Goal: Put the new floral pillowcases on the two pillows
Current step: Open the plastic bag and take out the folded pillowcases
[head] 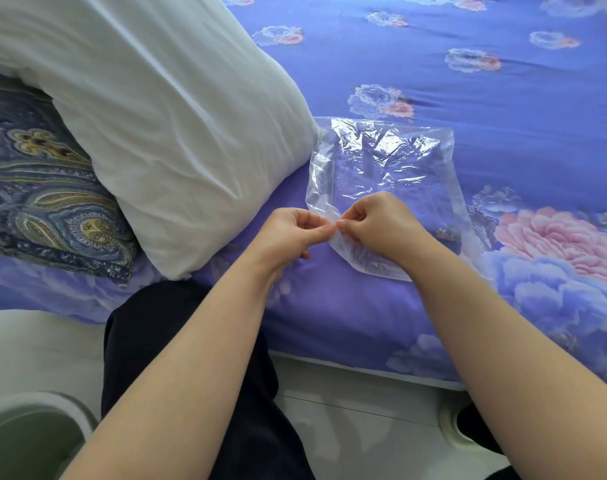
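Observation:
A clear plastic bag (385, 157) lies on the bed with folded purple floral fabric inside. My left hand (291, 233) and my right hand (374, 220) both pinch the bag's near edge, fingertips almost touching. A bare white pillow (163, 109) lies to the left, its corner close to the bag. Beneath it, a second pillow in a dark blue paisley case (42, 188) shows at the far left.
The bed is covered by a purple sheet with large pink and blue flowers (503, 98). My dark-trousered leg (177, 327) is against the bed's edge. A pale rounded container (28, 434) stands on the floor at lower left.

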{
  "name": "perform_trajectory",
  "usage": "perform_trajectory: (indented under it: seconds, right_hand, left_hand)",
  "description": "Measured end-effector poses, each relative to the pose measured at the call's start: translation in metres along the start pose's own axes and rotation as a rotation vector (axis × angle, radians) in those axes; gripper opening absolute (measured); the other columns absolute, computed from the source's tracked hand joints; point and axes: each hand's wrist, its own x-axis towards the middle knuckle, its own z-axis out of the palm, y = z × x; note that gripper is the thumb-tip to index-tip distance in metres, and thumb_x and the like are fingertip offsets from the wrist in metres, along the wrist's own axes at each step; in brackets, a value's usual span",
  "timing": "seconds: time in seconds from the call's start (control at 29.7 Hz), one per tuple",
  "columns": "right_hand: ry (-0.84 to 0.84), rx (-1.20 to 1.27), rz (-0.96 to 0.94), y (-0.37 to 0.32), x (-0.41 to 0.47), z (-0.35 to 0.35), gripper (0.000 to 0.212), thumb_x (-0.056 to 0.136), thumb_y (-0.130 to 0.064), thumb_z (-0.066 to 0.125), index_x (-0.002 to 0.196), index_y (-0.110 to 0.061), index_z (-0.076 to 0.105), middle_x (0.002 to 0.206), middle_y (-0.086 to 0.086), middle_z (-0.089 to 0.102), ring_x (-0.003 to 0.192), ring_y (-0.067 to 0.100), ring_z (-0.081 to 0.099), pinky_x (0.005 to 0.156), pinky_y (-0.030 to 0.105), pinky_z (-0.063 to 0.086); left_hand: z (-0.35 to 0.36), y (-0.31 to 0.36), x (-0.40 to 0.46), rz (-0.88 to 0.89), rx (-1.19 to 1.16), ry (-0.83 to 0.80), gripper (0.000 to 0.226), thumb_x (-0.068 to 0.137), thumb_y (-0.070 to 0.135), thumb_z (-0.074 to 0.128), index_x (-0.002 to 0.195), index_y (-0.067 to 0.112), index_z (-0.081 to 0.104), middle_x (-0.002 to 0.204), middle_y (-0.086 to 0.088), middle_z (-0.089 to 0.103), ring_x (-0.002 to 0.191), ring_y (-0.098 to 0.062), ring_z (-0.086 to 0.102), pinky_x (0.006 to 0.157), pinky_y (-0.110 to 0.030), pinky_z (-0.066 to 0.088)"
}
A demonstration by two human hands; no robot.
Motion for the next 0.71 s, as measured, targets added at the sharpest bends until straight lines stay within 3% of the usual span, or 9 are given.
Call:
perform_trajectory:
  seconds: [0.27, 0.4, 0.5, 0.64, 0.71]
  right_hand:
    - [0.157, -0.067, -0.057, 0.0, -0.01, 0.016, 0.019, 0.09, -0.025, 0.056, 0.091, -0.013, 0.07, 0.098, 0.005, 0.069, 0.096, 0.025, 0.059, 0.076, 0.031, 0.045]
    - [0.204, -0.086, -0.023, 0.003, -0.013, 0.035, 0.022, 0.092, -0.027, 0.051, 0.097, -0.011, 0.065, 0.102, 0.009, 0.067, 0.099, 0.03, 0.058, 0.074, 0.032, 0.039]
    - [0.233, -0.093, 0.006, 0.002, -0.017, 0.05, 0.022, 0.094, -0.026, 0.049, 0.099, -0.008, 0.061, 0.104, 0.011, 0.065, 0.099, 0.033, 0.057, 0.076, 0.034, 0.039]
    - [0.182, 0.133, 0.053, 0.006, -0.01, 0.044, 0.014, 0.093, -0.022, 0.053, 0.089, -0.012, 0.061, 0.095, 0.009, 0.068, 0.093, 0.028, 0.06, 0.081, 0.035, 0.046]
    - [0.126, 0.285, 0.063, 0.007, -0.003, 0.033, 0.018, 0.092, -0.02, 0.053, 0.075, -0.019, 0.056, 0.081, 0.004, 0.067, 0.081, 0.025, 0.062, 0.081, 0.039, 0.05]
  left_hand:
    - [0.007, 0.002, -0.004, 0.068, 0.145, 0.076, 0.007, 0.079, 0.013, 0.065, 0.072, 0.015, 0.066, 0.063, 0.009, 0.058, 0.054, -0.002, 0.048, 0.048, -0.017, 0.045]
    - [0.016, -0.009, 0.0, 0.043, 0.221, 0.197, 0.006, 0.075, 0.018, 0.065, 0.071, 0.015, 0.063, 0.062, 0.008, 0.06, 0.055, -0.011, 0.055, 0.058, -0.031, 0.057]
    - [0.021, -0.014, 0.003, 0.024, 0.25, 0.288, 0.013, 0.075, 0.02, 0.065, 0.065, 0.017, 0.056, 0.063, 0.007, 0.061, 0.054, -0.02, 0.062, 0.059, -0.039, 0.057]
    - [0.018, -0.015, 0.004, 0.003, 0.111, 0.272, 0.01, 0.084, 0.016, 0.061, 0.078, 0.009, 0.056, 0.075, -0.002, 0.061, 0.059, -0.017, 0.061, 0.052, -0.031, 0.057]
    - [0.013, -0.014, 0.002, -0.024, -0.075, 0.189, 0.011, 0.09, 0.013, 0.059, 0.081, 0.009, 0.056, 0.077, -0.004, 0.06, 0.065, -0.013, 0.06, 0.059, -0.027, 0.057]
